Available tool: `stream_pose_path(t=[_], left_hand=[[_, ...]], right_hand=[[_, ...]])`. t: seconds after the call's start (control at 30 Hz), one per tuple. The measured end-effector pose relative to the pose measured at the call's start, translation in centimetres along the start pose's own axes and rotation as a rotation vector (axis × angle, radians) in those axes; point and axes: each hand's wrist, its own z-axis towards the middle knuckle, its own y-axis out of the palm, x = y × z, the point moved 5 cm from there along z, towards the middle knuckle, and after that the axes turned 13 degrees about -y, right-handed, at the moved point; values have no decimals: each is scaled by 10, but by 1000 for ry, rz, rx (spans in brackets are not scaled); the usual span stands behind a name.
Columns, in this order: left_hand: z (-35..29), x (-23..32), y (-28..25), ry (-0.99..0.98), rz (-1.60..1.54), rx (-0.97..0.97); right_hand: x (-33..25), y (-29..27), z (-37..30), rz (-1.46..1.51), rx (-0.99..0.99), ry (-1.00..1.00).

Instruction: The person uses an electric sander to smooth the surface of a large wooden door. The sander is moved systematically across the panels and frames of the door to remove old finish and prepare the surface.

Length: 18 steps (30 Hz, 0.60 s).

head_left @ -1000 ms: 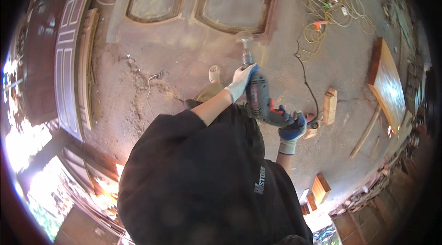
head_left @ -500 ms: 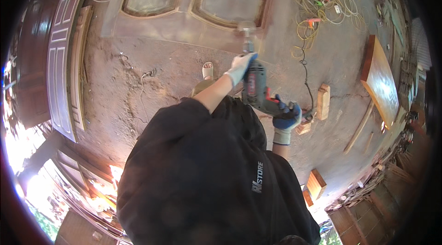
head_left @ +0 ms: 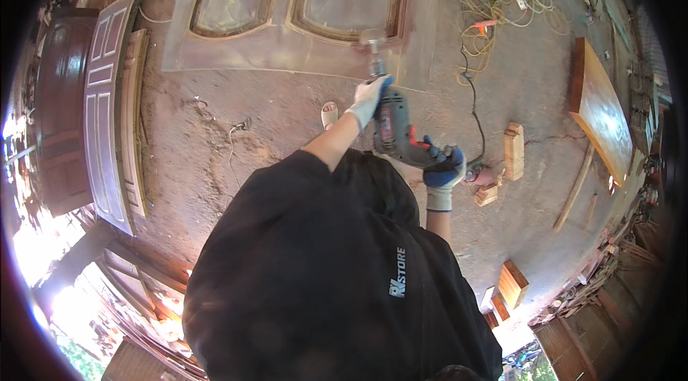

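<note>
Both my hands, in white and blue gloves, hold a dark grey and red power drill (head_left: 393,125). My left hand (head_left: 367,102) is wrapped round its front end, just behind the metal chuck. My right hand (head_left: 444,167) is closed on the rear handle. A pale round attachment (head_left: 372,37), smeared by motion, sits at the drill's tip. It is over the lower frame of a large wooden door (head_left: 287,51) lying flat, below the right-hand recessed panel. Whether the attachment touches the wood I cannot tell.
A black cord (head_left: 479,127) runs near the drill toward tangled yellow cables (head_left: 476,44). Wooden blocks (head_left: 514,152) lie right of my right hand, with a glossy board (head_left: 602,116) farther right. Several door panels (head_left: 107,109) stand at the left. My sandalled foot (head_left: 330,114) is near the door.
The whole view has shifted slightly. The drill's tip appears a little farther left in the picture but stays near the same panel's lower right corner. Both hands keep their hold.
</note>
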Motion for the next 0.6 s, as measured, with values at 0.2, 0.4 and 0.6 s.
stream_pose_path(t=[0.2, 0.4, 0.6], left_hand=[[-10, 12, -35, -111, -77, -4], [23, 3, 20, -24, 26, -37], [-27, 7, -38, 1, 130, 46]], right_hand=[[31, 36, -21, -101, 15, -7], [-15, 30, 7, -129, 98, -45], [16, 47, -43, -35, 78, -33]])
